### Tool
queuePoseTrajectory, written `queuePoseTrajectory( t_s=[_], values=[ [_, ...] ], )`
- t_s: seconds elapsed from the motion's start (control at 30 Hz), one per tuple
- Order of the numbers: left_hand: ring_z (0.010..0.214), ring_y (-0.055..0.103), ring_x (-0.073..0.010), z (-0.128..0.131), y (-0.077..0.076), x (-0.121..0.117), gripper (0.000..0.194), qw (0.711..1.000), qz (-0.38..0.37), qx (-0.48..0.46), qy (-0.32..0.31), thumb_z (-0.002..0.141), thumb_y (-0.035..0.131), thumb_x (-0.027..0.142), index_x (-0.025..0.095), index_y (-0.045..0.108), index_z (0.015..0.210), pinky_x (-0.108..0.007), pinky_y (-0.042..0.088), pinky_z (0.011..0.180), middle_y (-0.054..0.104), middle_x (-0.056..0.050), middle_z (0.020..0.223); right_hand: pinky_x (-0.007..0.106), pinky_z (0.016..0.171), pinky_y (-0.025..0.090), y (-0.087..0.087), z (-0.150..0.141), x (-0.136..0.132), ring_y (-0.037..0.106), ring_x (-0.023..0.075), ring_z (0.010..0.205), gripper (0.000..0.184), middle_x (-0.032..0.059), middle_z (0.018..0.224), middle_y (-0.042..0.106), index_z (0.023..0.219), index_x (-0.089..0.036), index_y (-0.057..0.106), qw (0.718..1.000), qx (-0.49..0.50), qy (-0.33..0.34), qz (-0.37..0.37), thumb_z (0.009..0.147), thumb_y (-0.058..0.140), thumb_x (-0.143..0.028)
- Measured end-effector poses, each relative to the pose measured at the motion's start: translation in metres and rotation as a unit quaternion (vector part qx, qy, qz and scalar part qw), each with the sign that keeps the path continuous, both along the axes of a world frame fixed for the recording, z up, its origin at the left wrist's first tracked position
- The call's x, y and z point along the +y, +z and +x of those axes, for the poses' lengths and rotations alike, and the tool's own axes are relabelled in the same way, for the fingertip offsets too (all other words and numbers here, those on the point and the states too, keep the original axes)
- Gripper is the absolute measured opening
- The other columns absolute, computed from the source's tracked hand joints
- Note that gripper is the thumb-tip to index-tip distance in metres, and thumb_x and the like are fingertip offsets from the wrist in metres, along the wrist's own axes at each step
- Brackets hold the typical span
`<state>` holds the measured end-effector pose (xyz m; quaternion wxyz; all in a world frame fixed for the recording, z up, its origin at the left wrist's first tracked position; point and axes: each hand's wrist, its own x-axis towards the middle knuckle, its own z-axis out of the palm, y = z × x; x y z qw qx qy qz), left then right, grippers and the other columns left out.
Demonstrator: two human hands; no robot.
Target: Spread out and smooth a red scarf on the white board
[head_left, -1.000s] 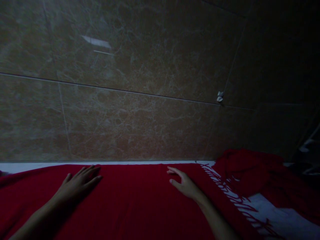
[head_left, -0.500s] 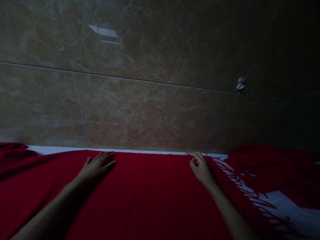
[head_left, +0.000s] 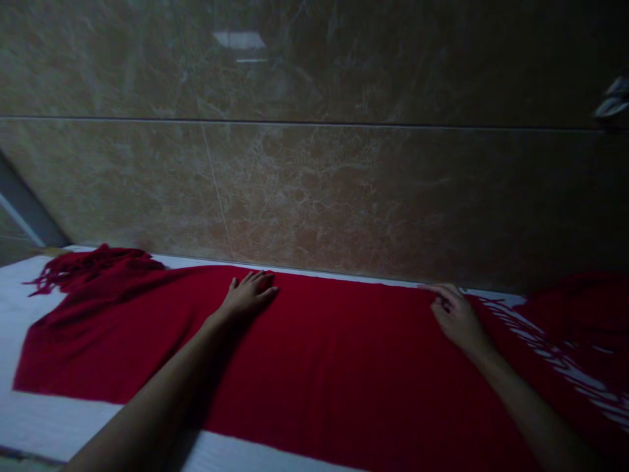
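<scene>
A red fringed scarf (head_left: 344, 341) lies spread lengthwise over a white surface, its far edge close to the wall. On its far part, left of the middle, my left hand (head_left: 248, 293) rests flat with fingers apart. Farther right, my right hand (head_left: 457, 318) touches the scarf's far edge. Its outer fingers stretch left along that edge, and the thumb is bent a little apart from them; nothing shows in its grasp. The left end of the scarf is folded and bunched, with tassels showing. Toward the right, a row of fringe strands lies across the white surface.
A brown marbled tile wall (head_left: 295, 196) rises directly behind the white surface (head_left: 54, 419). More red fabric (head_left: 584, 308) is heaped at the right. A grey post (head_left: 29, 203) stands at the left, and a small metal fitting (head_left: 614, 98) sits on the wall at the far right.
The view has swung left and levelled, so the hands and scarf appear farther right and the tasselled left end shows. Both hands keep nearly the same pose and place on the scarf.
</scene>
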<state>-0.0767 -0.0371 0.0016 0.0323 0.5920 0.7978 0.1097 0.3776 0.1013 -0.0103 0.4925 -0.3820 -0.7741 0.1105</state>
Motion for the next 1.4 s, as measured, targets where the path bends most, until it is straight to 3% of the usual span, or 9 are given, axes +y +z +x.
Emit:
queuePoseTrajectory(
  t_s=[0.7, 1.0, 1.13, 1.4],
  values=[
    [0.152, 0.027, -0.0329, -0.0038, -0.0037, 0.0036, 0.066, 1.0, 0.004, -0.001, 0.001, 0.094, 0.038, 0.064, 0.029, 0.045, 0.149, -0.069, 0.018, 0.118, 0.038, -0.008, 0.162, 0.032, 0.069, 0.048, 0.0058, -0.0087, -0.0091, 0.054, 0.0186, 0.072, 0.024, 0.0046, 0.089, 0.059, 0.085, -0.024, 0.072, 0.999, 0.0, 0.036, -0.019, 0.073, 0.052, -0.024],
    [0.152, 0.027, -0.0329, -0.0031, -0.0028, 0.0036, 0.064, 1.0, 0.004, -0.004, -0.005, 0.094, 0.039, 0.063, 0.029, 0.046, 0.148, -0.07, 0.017, 0.118, 0.039, -0.008, 0.162, 0.031, 0.07, 0.05, 0.0, -0.008, -0.007, 0.06, 0.0189, 0.077, 0.021, 0.0059, 0.096, 0.065, 0.087, -0.023, 0.071, 0.996, 0.003, 0.044, -0.082, 0.076, 0.054, -0.031],
    [0.152, 0.027, -0.0332, -0.0046, -0.0041, 0.0034, 0.064, 1.0, 0.009, -0.006, -0.006, 0.094, 0.04, 0.063, 0.029, 0.046, 0.148, -0.069, 0.017, 0.118, 0.039, -0.008, 0.162, 0.03, 0.063, 0.05, -0.0035, -0.0074, -0.0059, 0.059, 0.0168, 0.066, 0.023, 0.0045, 0.087, 0.066, 0.091, -0.023, 0.072, 0.991, 0.006, 0.055, -0.121, 0.079, 0.056, -0.034],
    [0.151, 0.028, -0.0344, -0.0044, -0.0037, 0.0039, 0.065, 1.0, 0.006, 0.002, -0.003, 0.094, 0.039, 0.064, 0.029, 0.046, 0.148, -0.069, 0.019, 0.118, 0.041, -0.007, 0.161, 0.028, 0.058, 0.049, -0.003, -0.0083, -0.0072, 0.06, 0.017, 0.064, 0.026, 0.004, 0.08, 0.069, 0.096, -0.022, 0.073, 0.988, 0.015, 0.056, -0.145, 0.079, 0.057, -0.035]
  ],
)
